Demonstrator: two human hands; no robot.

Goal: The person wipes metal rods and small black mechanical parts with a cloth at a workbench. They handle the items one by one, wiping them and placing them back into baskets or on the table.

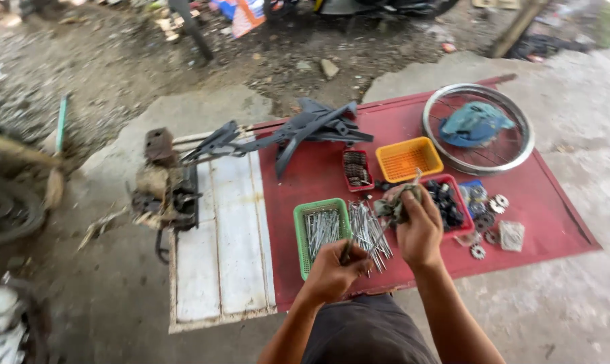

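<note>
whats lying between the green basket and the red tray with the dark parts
In the head view, a loose pile of metal spokes lies on the red board between the green basket and the red tray; the right hand hovers there with a rag.

Shiny metal spokes (pixel 369 232) (green plastic basket (pixel 299 229))

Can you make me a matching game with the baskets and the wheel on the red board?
Things:
1. green plastic basket
2. orange plastic basket
3. round metal wheel rim
4. person's left hand

What goes with it:
A. has a blue cloth lying inside it
B. holds loose metal spokes
C. looks empty
D. pinches one thin spoke

Pairs: 1-B, 2-C, 3-A, 4-D
</note>
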